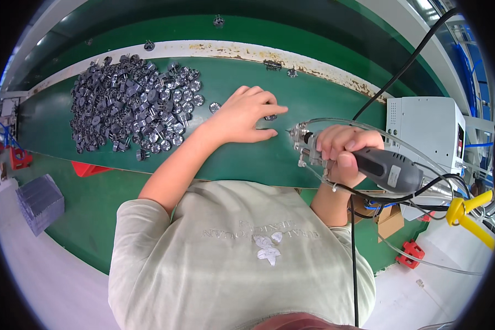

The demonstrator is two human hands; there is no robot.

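Nearest of all is the person's pale shirt (242, 258), with both forearms reaching out from it over the green bench (247, 159). The right hand (344, 151) is clenched round a grey power tool (388, 169), its tip aimed left toward the other hand, with a black cord (353, 258) and clear tubing (401, 143) trailing off its back end. The left hand (247, 115) lies palm down on the bench, its fingertips (278, 110) pinching a small metal part (270, 117) against the surface just left of the tool's tip. That closeness looks like the main risk: if the tip skids off so small a piece, I'd judge it could catch the fingers pinning it, or flick the part away. The cord and tubing loop close by the right wrist and could drag the tool off line. To the far left sits a heap of metal parts (129, 104), well apart from the hands, with a stray one (214, 107) just beside the left wrist. A white control box (423, 129) stands at the right, crowding that side of the bench, and a yellow handle (470, 214) pokes in below it.
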